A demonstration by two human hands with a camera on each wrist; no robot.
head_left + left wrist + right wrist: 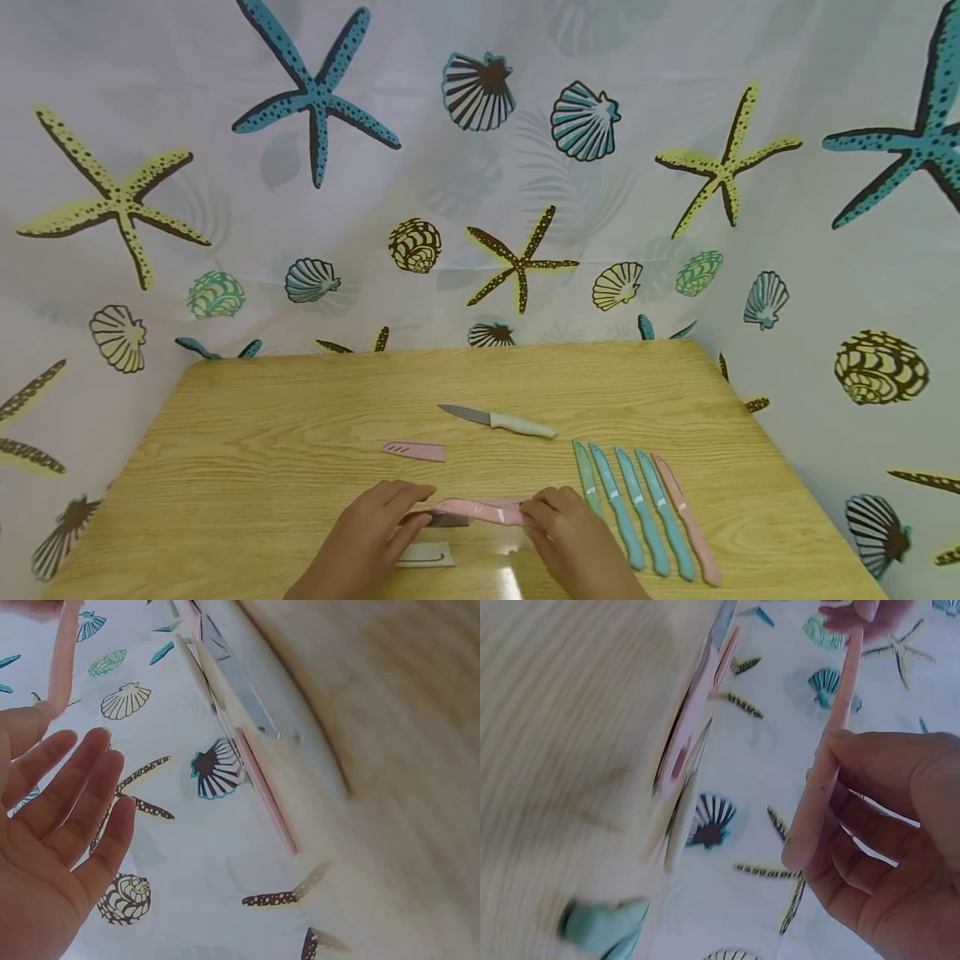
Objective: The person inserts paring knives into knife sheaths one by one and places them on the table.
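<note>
A small pink knife (480, 510), its blade inside a pink cover, is held up above the table. My right hand (566, 529) grips its handle between thumb and curled fingers, clearest in the right wrist view. At the other end, my left hand (378, 525) has its thumb at the covered tip; its fingers are extended and spread in the left wrist view (67, 817). Below the held knife lies a larger knife with a dark blade (450, 520) and a pink handle (686, 735), partly hidden. A white blade cover (427, 555) lies beside my left hand.
Farther back lie a pink slotted blade cover (414, 451) and a knife with a cream handle (523, 426). To the right, a green knife (587, 475), several blue knives (639, 504) and a pink knife (686, 517) form a row. A patterned curtain (480, 183) surrounds the wooden table (285, 433).
</note>
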